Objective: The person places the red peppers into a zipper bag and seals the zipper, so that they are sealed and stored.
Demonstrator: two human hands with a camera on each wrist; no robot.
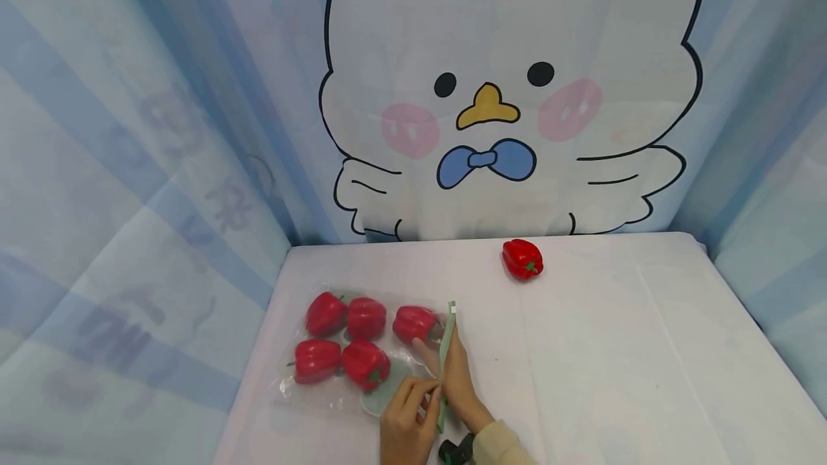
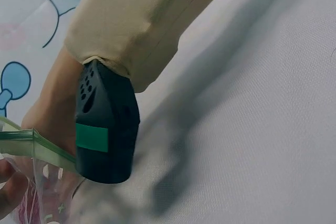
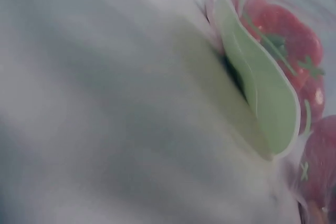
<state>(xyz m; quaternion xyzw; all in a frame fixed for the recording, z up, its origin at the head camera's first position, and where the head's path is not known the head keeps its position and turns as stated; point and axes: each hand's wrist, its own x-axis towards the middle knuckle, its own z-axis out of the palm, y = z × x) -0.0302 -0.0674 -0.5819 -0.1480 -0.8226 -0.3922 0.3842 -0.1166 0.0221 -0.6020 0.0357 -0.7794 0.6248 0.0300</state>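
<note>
1. While the bag (image 1: 362, 350) is lying flat near the front left corner of the table (image 1: 614, 350), both hands are working at its green zip strip (image 1: 446, 350), which is running along the bag's right-hand side.
2. The left hand (image 1: 407, 425) is coming in from the front edge, its fingers curling in and pinching the strip close to its near end.
3. The right hand (image 1: 455, 379) is lying along the strip on the outer side, fingers stretching forward along it; whether they are pinching or only pressing, I cannot tell.
4. In the left wrist view the strip (image 2: 31, 145) is showing as a folded green band with clear plastic hanging below it, right beside a beige sleeve (image 2: 142, 24) and the dark wrist device (image 2: 105, 129).
5. Five red peppers (image 1: 365, 339) are sitting inside the clear bag, three in the far row and two in the near row, touching one another.
6. The right wrist view is blurring badly, but a pale green label (image 3: 262, 98) and red peppers (image 3: 283, 30) are showing through the plastic.
7. A sixth pepper (image 1: 522, 259) is lying by itself near the back edge of the table, well apart from the bag, just in front of the cartoon bird backdrop (image 1: 504, 92).
</note>
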